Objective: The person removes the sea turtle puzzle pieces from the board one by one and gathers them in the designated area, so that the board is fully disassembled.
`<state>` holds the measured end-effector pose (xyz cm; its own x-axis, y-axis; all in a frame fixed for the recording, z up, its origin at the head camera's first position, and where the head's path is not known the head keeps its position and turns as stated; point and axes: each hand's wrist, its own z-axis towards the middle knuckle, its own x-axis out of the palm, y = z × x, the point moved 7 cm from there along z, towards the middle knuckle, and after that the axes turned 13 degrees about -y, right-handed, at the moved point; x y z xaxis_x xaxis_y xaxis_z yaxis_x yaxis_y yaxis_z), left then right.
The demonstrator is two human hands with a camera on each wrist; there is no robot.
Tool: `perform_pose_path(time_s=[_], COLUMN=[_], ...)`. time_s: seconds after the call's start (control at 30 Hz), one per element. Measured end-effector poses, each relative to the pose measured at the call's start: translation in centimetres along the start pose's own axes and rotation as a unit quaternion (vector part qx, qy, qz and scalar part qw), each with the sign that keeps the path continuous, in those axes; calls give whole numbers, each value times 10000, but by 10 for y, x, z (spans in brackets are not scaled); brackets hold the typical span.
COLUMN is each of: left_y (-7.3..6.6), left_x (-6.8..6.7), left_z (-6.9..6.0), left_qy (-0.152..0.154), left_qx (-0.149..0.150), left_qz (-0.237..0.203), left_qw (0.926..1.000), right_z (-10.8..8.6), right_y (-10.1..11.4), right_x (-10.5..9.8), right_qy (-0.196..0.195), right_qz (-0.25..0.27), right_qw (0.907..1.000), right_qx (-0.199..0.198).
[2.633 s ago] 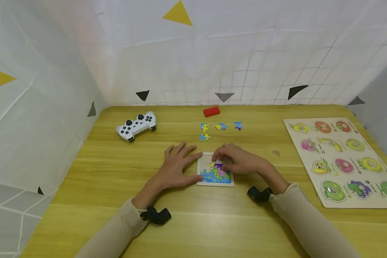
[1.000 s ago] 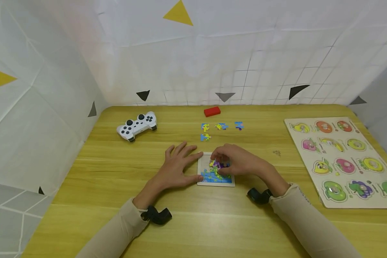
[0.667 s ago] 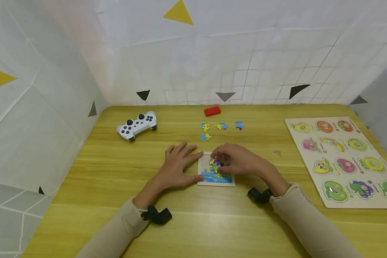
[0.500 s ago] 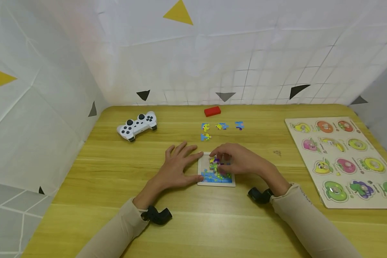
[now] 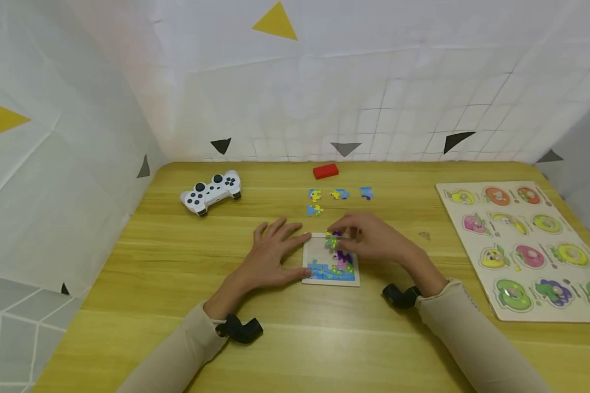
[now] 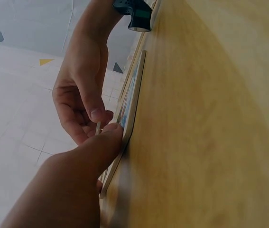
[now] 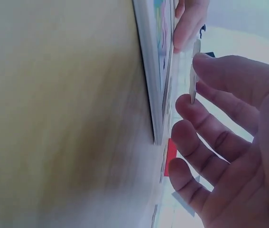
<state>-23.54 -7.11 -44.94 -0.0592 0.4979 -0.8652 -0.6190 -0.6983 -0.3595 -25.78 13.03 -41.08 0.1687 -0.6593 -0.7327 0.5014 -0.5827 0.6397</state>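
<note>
A small jigsaw puzzle tray (image 5: 330, 283) with a pale frame lies in front of me, its lower part filled with blue, green and pink pieces. My left hand (image 5: 271, 256) is spread flat, thumb and fingertips touching the tray's left edge. Above the tray's upper part, my right hand (image 5: 376, 238) pinches a green, yellow and purple puzzle piece (image 5: 331, 242) between thumb and fingers. The right wrist view shows that puzzle piece (image 7: 194, 71) edge-on, raised off the tray. Beyond the tray lie loose puzzle pieces (image 5: 315, 210), several in all.
A red block (image 5: 325, 171) sits behind the loose pieces. At the back left is a white game controller (image 5: 211, 192). A large wooden fruit puzzle board (image 5: 521, 245) covers the right side of the table (image 5: 295, 338). A white patterned cloth (image 5: 295, 98) hangs behind.
The right hand has lifted the green, yellow and purple piece from among the tray's pieces and shifted slightly away toward the far edge. The left hand stays in place on the tray.
</note>
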Motion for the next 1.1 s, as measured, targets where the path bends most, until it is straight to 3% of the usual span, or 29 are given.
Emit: perform_pose_path(time_s=[0.53,0.87,1.1], left_y=[1,1,1], left_x=[1,1,0], left_z=[1,-1,0], left_qy=[-10,-14,-15], left_qx=[31,27,5], left_qz=[-27,30,-52], left_qw=[10000,10000,10000], right_z=[6,21,32], right_y=[-37,-34,-35], right_x=[-11,-14,-15], right_qy=[-177,-76,118], right_qz=[-13,-916,-916], right_qw=[9991,9957,9957], right_qx=[396,129,99])
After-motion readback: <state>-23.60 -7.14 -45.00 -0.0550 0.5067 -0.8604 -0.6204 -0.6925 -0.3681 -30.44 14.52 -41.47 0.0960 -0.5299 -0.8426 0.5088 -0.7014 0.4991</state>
